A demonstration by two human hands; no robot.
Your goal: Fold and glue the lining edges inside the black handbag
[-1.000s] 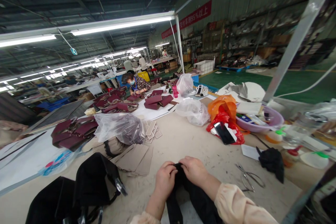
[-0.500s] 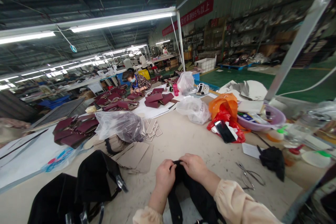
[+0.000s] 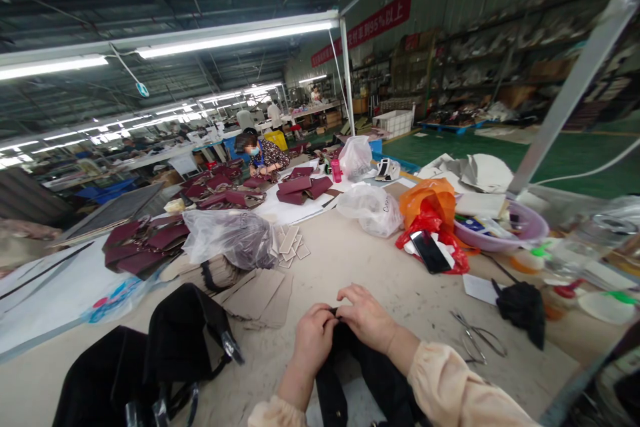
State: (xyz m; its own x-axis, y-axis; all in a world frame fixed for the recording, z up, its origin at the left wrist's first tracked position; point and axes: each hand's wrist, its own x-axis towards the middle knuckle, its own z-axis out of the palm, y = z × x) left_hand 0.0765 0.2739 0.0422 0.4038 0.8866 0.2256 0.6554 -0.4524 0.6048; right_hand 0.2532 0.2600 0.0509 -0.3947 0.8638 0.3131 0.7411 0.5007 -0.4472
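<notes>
A black bag [image 3: 383, 373] lies at the table's front edge before me, its lower part cut off by the picture. My left hand [image 3: 314, 339] pinches its upper edge between thumb and fingers. Right beside it, my right hand [image 3: 367, 320] grips the same edge, with the fingertips of both hands almost touching. Part of the pinched edge is hidden behind my fingers. To the left stand two more black bags [image 3: 183, 330] with plastic-wrapped hardware. A pair of metal pliers or snips [image 3: 477, 337] rests to the right of my right hand.
Flat brown panels [image 3: 265, 297] and a clear plastic bag [image 3: 230, 237] lie beyond my left hand. A black phone [image 3: 430, 251] sits on a red plastic bag, near a purple basin [image 3: 530, 233]. Bottles [image 3: 560, 297] stand at right. Across the table a co-worker [image 3: 263, 153] bends over maroon pieces.
The fingers of my right hand have lifted and spread a little, while its thumb side stays on the bag's edge. My left hand keeps its pinch in nearly the same place.
</notes>
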